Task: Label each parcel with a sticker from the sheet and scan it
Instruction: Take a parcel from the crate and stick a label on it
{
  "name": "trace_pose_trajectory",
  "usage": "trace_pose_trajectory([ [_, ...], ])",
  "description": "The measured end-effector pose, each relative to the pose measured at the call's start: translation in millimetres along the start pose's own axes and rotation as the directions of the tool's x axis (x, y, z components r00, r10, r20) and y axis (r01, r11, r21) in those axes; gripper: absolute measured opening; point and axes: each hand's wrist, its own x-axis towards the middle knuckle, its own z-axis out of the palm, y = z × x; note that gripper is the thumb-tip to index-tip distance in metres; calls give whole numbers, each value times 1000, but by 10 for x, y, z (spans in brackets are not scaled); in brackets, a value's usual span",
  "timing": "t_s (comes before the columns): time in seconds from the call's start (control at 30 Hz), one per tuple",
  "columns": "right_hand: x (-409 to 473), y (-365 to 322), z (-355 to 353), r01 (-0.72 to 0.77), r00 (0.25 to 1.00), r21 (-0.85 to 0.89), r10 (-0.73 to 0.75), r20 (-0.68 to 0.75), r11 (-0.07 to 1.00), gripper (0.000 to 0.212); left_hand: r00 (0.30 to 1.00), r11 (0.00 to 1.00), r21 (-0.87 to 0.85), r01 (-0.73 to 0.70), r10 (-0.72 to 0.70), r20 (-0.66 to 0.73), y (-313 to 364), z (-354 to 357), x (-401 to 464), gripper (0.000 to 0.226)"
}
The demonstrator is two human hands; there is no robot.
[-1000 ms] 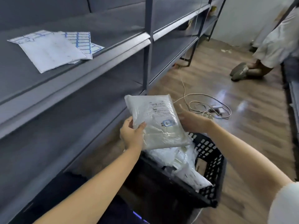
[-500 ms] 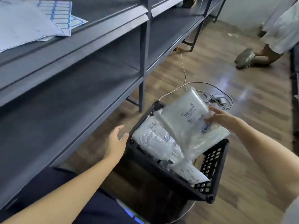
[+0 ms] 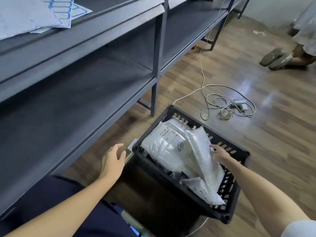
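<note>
A black slatted crate (image 3: 238, 190) stands on the floor and holds several white bubble-wrap parcels. The labelled parcel (image 3: 198, 147) lies tilted on top of the pile, over another parcel (image 3: 162, 146). My right hand (image 3: 220, 153) rests on the top parcel's right edge, fingers touching the wrap. My left hand (image 3: 113, 160) hovers empty, fingers spread, just left of the crate's near corner. Sticker sheets (image 3: 63, 9) with blue-outlined labels lie on the upper shelf at the top left, partly under white paper.
Grey metal shelving (image 3: 85, 79) runs along the left, its post (image 3: 158, 53) just beyond the crate. A coil of white cables and an adapter (image 3: 229, 106) lies on the wooden floor. Another person's feet (image 3: 280, 57) are at the far right.
Both hands held the parcel up; my left hand let go, and my right hand lowered the parcel into the crate onto the pile. The view tilted down.
</note>
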Motion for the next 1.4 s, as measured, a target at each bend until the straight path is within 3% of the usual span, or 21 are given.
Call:
trace_pose_trajectory([
  [0.1, -63, -6, 48, -60, 993, 377, 19, 113, 924, 33, 1000, 999, 33, -2, 2, 17, -52, -24, 18, 31],
  [0.17, -81, 80, -39, -102, 975, 443, 1, 222, 891, 56, 1000, 999, 47, 11, -12, 11, -83, -48, 46, 32],
  [0.23, -62, 144, -84, -79, 972, 408, -20, 234, 910, 79, 1000, 998, 56, 16, -17, 9, -105, -60, 64, 32],
  [0.33, -17, 98, -24, 15, 993, 373, -56, 100, 928, 104, 1000, 996, 84, -11, 10, 4, -126, -52, 75, 32],
  [0.47, 57, -74, 226, 70, 988, 228, -35, -153, 971, 63, 998, 991, 120, -56, 58, -9, -126, -58, 91, 32],
  [0.67, 13, -205, 349, -72, 953, -39, 57, -298, 997, 22, 993, 957, 267, -116, 121, -2, -202, -137, 83, 38],
  [0.8, -92, -218, 349, -142, 959, -185, 89, -269, 972, 21, 989, 887, 438, -145, 124, 77, -290, -165, 104, 47],
  [0.97, -269, -467, 350, -125, 935, -236, 35, -352, 964, 42, 979, 837, 512, -193, 129, 159, -257, -169, 104, 55],
  [1.1, -455, -810, 340, -5, 931, -313, -110, -348, 950, 52, 965, 812, 528, -249, 163, 204, -74, -182, 59, 56],
  [1.2, -610, -1205, 328, 102, 921, -272, -194, -337, 957, 55, 953, 791, 532, -301, 224, 206, 154, -233, 2, 56],
  [1.4, -1073, -2167, -46, 309, 822, -267, -398, -408, 913, 57, 885, 772, 439, -460, 442, 150, 748, -527, -142, 54],
])
